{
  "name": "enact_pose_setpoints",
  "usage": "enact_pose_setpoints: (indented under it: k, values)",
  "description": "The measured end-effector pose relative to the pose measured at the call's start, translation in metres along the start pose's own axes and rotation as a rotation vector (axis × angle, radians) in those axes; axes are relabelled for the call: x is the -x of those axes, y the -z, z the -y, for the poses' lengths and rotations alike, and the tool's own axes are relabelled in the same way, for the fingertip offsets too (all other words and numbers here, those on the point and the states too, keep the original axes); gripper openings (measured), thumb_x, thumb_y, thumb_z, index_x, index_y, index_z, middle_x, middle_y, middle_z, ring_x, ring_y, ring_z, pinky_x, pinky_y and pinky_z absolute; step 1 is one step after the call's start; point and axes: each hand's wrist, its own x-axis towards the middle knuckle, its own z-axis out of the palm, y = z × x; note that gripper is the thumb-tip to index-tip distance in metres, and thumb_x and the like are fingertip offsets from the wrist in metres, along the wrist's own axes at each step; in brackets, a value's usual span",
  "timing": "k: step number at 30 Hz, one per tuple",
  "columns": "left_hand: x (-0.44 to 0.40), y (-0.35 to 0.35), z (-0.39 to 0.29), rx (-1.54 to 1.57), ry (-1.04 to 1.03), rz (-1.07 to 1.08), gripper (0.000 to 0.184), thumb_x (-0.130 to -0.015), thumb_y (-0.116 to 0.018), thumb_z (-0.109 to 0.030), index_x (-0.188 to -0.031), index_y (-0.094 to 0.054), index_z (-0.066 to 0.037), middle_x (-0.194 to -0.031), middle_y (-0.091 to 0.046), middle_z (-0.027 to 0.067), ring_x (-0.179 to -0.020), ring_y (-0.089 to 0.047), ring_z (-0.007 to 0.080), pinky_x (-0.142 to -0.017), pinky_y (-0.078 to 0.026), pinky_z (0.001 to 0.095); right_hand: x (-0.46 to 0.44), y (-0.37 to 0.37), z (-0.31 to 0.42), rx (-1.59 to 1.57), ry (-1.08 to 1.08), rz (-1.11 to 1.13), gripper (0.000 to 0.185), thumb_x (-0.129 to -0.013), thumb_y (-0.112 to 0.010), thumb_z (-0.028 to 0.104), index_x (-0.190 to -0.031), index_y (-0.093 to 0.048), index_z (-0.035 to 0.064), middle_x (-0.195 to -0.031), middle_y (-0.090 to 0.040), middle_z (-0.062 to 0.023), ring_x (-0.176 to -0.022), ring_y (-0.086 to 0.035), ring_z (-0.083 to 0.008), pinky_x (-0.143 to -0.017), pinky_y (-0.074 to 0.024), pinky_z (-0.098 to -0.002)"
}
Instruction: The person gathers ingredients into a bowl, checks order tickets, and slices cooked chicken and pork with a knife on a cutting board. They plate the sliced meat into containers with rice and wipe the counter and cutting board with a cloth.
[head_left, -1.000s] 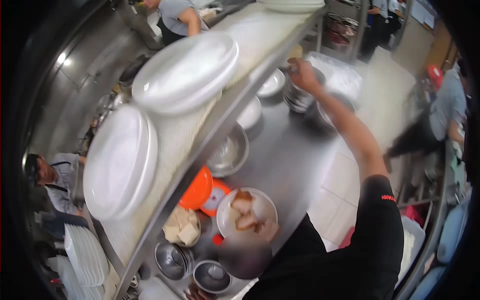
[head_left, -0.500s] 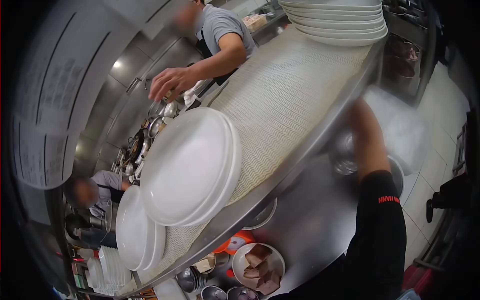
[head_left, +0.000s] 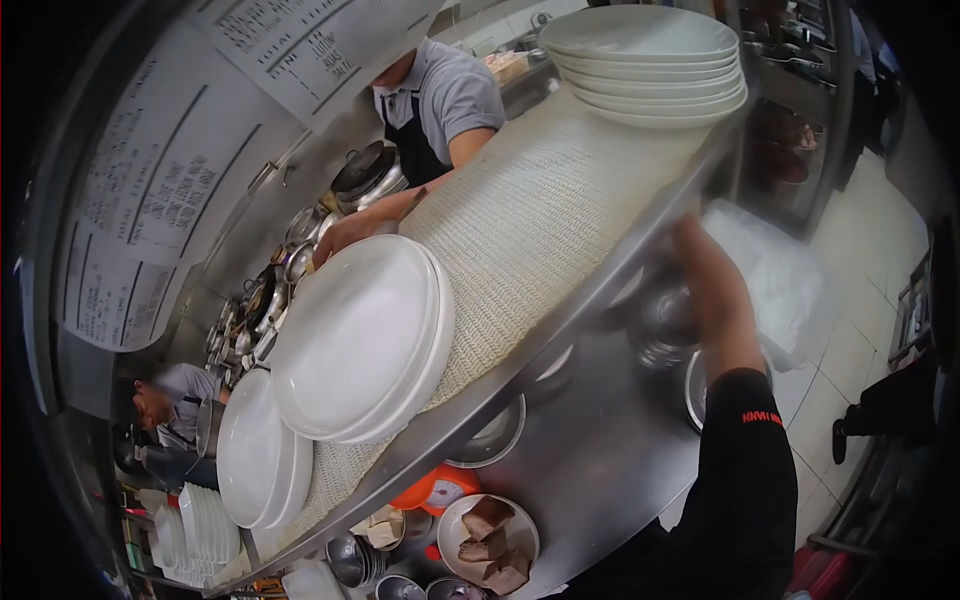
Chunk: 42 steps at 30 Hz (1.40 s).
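Observation:
My right arm, in a black sleeve with red lettering, reaches forward over the steel counter (head_left: pixel 600 430). My right hand (head_left: pixel 692 238) is blurred and goes under the edge of the raised shelf (head_left: pixel 625 262), so its fingers are hidden. It is nearest to a stack of metal bowls (head_left: pixel 668 318) and a clear plastic container (head_left: pixel 770 285) holding something white. Whether it touches either, I cannot tell. My left hand is out of view.
White plates (head_left: pixel 360 335) stand on the shelf's ribbed mat (head_left: pixel 560 190), with a taller plate stack (head_left: pixel 650 70) beyond. Meat chunks lie on a plate (head_left: pixel 528 525) near an orange scale (head_left: pixel 440 488). Two co-workers stand across the shelf. Printed tickets (head_left: pixel 165 180) hang at upper left.
The view has shifted slightly, and more of the metal bowls shows. My right arm still reaches under the shelf. The nearer co-worker's hand has lowered behind the plates.

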Motion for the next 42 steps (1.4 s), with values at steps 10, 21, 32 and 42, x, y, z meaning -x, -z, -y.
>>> enact_pose_setpoints:
  k: [10, 21, 32, 42]
  values:
    - [0.000, -0.015, -0.014, 0.321, -0.015, 0.021, 0.055, -0.099, -0.039, -0.047, -0.119, -0.060, -0.001, -0.105, -0.065, 0.0180, -0.085, -0.062, 0.0287, -0.063, -0.051, 0.0416, 0.036, 0.043, 0.031, -0.081, -0.113, -0.126, 0.024, -0.089, -0.055, 0.026, -0.087, -0.074, 0.0109, -0.093, -0.070, -0.0158, -0.091, -0.067, -0.0306, -0.078, -0.0517, -0.0410]
    - [0.151, -0.081, 0.251, 0.854, 0.883, 0.156, 0.070, -0.097, -0.034, -0.055, -0.091, -0.074, 0.003, -0.076, -0.070, 0.0152, -0.065, -0.063, 0.0217, -0.063, -0.050, 0.0388, 0.237, 0.033, -0.022, -1.246, -0.172, -0.093, 0.036, -0.092, -0.054, 0.023, -0.115, -0.069, -0.0023, -0.107, -0.071, -0.0130, -0.096, -0.066, -0.0237, -0.084, -0.0525, -0.0365]
    - [0.172, -0.072, 0.268, 1.132, 1.258, 0.352, 0.045, -0.092, -0.052, -0.040, -0.095, -0.067, 0.002, -0.087, -0.067, 0.0128, -0.076, -0.065, 0.0262, -0.063, -0.053, 0.0438, 0.568, 0.277, 0.116, -1.264, 0.386, 0.450, 0.053, -0.061, -0.068, 0.018, -0.107, -0.063, -0.0080, -0.093, -0.065, -0.0132, -0.083, -0.064, -0.0239, -0.078, -0.0513, -0.0324]
    - [0.137, -0.004, 0.243, 1.406, 1.180, 0.243, 0.038, -0.092, -0.060, -0.033, -0.104, -0.065, 0.003, -0.097, -0.069, 0.0124, -0.080, -0.067, 0.0226, -0.063, -0.052, 0.0346, 0.774, 0.220, 0.399, -1.390, 0.571, 0.856, 0.022, -0.063, -0.078, 0.007, -0.077, -0.064, -0.0033, -0.076, -0.058, -0.0054, -0.078, -0.057, -0.0174, -0.078, -0.0450, -0.0308]
